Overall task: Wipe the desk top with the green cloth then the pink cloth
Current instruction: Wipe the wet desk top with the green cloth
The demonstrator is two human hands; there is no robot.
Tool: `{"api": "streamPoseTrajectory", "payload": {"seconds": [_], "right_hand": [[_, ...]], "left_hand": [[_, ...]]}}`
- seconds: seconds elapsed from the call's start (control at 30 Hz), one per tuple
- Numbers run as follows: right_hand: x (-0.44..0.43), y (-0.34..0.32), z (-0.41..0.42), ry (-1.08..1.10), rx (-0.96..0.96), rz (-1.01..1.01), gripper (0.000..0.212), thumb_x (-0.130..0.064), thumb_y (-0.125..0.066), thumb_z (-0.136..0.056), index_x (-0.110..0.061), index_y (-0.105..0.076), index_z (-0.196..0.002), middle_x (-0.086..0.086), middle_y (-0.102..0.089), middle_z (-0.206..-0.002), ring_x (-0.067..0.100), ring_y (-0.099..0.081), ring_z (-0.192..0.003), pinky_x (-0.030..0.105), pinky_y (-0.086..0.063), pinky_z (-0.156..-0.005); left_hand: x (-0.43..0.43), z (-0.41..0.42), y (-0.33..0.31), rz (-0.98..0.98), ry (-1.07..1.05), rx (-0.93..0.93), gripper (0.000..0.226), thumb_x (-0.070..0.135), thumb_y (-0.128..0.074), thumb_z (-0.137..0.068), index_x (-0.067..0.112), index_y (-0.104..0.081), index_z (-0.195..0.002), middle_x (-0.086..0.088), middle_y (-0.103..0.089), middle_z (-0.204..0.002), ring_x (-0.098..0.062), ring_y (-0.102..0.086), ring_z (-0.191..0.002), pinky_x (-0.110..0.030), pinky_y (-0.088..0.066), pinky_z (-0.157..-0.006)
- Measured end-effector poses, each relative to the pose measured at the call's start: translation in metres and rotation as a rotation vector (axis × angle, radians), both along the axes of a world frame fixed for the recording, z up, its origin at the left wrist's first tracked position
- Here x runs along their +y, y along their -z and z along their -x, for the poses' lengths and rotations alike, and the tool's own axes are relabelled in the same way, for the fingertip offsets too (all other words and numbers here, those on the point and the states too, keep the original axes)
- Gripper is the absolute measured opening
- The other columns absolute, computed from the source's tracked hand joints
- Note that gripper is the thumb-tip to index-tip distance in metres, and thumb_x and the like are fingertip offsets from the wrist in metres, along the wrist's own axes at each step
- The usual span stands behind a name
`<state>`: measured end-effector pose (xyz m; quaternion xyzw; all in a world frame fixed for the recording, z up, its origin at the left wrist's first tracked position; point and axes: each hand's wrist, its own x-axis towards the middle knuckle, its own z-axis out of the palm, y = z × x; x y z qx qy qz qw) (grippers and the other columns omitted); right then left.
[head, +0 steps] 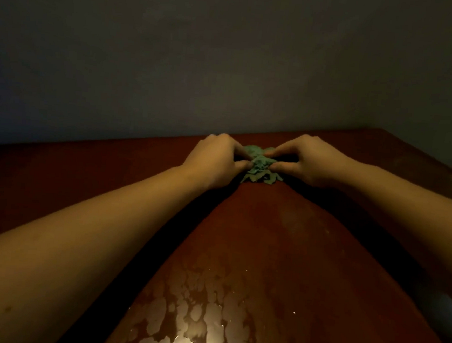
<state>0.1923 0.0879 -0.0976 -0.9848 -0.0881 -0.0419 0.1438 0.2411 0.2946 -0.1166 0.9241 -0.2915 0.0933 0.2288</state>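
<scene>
A crumpled green cloth (pixel 260 165) lies on the reddish-brown desk top (pixel 268 242), close to its far edge by the wall. My left hand (pixel 215 161) pinches the cloth's left side with curled fingers. From the other side my right hand (pixel 308 160) pinches it between thumb and fingers. Both arms stretch forward across the desk. No pink cloth is in view.
A patch of wet streaks and droplets (pixel 194 317) glistens on the near part of the desk. A grey wall (pixel 228 63) rises right behind the desk's far edge. The desk's right edge (pixel 436 163) runs off at the upper right.
</scene>
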Motion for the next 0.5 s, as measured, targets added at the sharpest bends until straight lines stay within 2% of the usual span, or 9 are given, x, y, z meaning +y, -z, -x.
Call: {"api": "streamPoseTrajectory", "payload": {"seconds": [0.17,0.27,0.5], "right_hand": [[0.003,-0.001,-0.029,0.088,-0.038,-0.046,0.038,-0.03,-0.065,-0.093,-0.019,-0.063,-0.129,0.001,-0.061,-0.134,0.02,-0.057,-0.121,0.033,-0.044,-0.099],[0.005,-0.004,-0.031,0.094,-0.01,-0.007,0.04,-0.032,-0.066,-0.091,-0.02,-0.063,-0.129,0.0,-0.061,-0.133,0.02,-0.057,-0.121,0.032,-0.044,-0.098],[0.002,0.001,-0.002,0.004,-0.02,-0.015,0.04,-0.036,-0.064,-0.091,-0.024,-0.063,-0.13,-0.004,-0.061,-0.133,0.015,-0.057,-0.119,0.025,-0.042,-0.092]], "left_hand": [[-0.021,-0.024,-0.007,-0.002,-0.068,0.0,0.023,0.037,-0.069,-0.091,0.023,-0.077,-0.107,0.002,-0.074,-0.109,-0.018,-0.067,-0.101,-0.033,-0.051,-0.089],[-0.021,-0.025,-0.008,-0.042,-0.07,-0.005,0.021,0.037,-0.069,-0.091,0.024,-0.076,-0.106,0.002,-0.074,-0.109,-0.018,-0.066,-0.1,-0.031,-0.049,-0.083],[0.0,-0.007,0.002,0.039,-0.015,0.003,0.023,0.039,-0.07,-0.089,0.026,-0.077,-0.107,0.005,-0.074,-0.109,-0.013,-0.067,-0.099,-0.033,-0.053,-0.091]]}}
